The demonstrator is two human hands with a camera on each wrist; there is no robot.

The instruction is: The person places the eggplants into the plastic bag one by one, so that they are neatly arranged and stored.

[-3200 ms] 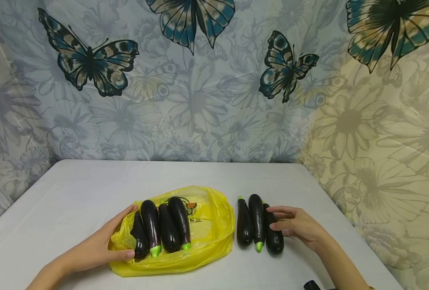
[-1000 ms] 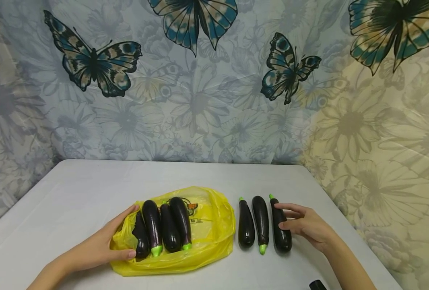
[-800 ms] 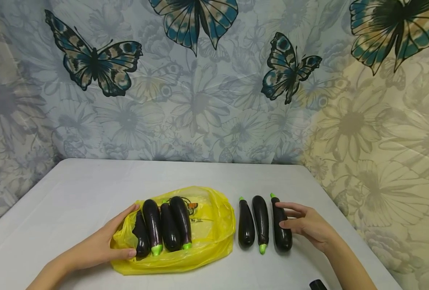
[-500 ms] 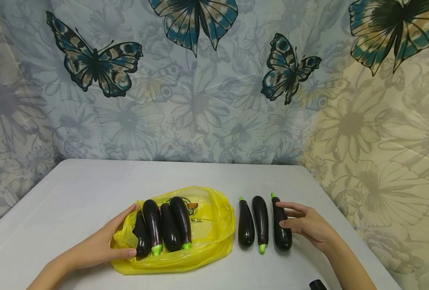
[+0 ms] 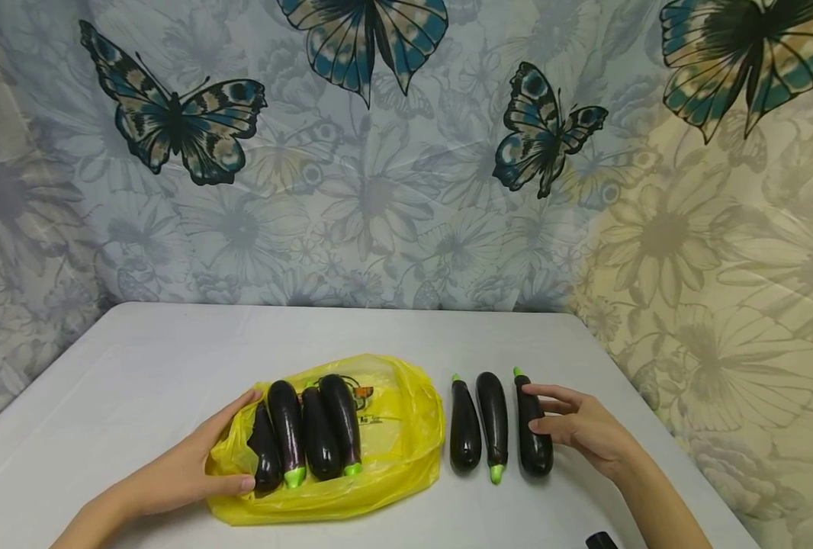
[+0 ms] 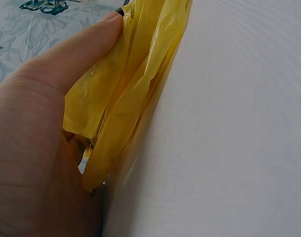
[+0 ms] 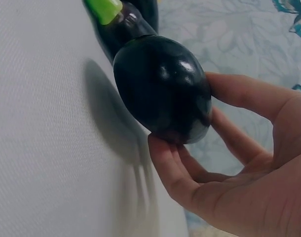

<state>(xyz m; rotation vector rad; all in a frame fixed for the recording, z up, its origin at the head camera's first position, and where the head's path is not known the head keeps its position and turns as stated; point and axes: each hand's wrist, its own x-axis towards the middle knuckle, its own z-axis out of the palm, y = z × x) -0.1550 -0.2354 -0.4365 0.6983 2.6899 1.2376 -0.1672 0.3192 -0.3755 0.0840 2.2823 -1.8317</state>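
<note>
A crinkled yellow plastic bag (image 5: 403,435) lies on the white table with several dark, glossy eggplants (image 5: 286,427) side by side in its left part. My left hand (image 5: 173,469) grips the bag's left end, thumb at the front beside the leftmost eggplant (image 5: 265,450), fingers at the back. The thumb presses on yellow folds in the left wrist view. To the bag's right, three more eggplants form a row. My right hand (image 5: 578,427) holds the rightmost eggplant (image 5: 534,450) between thumb and fingers; its rounded end (image 7: 163,89) faces the right wrist camera.
Left of the held one lie the middle eggplant (image 5: 493,427), green stem towards me, and another eggplant (image 5: 465,435) with its stem away. A small black object (image 5: 600,540) sits at the front edge of view. A butterfly-patterned cloth (image 5: 379,191) hangs behind the table.
Compared with about three seconds ago, my right hand and its eggplant have shifted right, and gaps now show between the three eggplants. In the last second hardly anything differs; the left hand stays on the bag.
</note>
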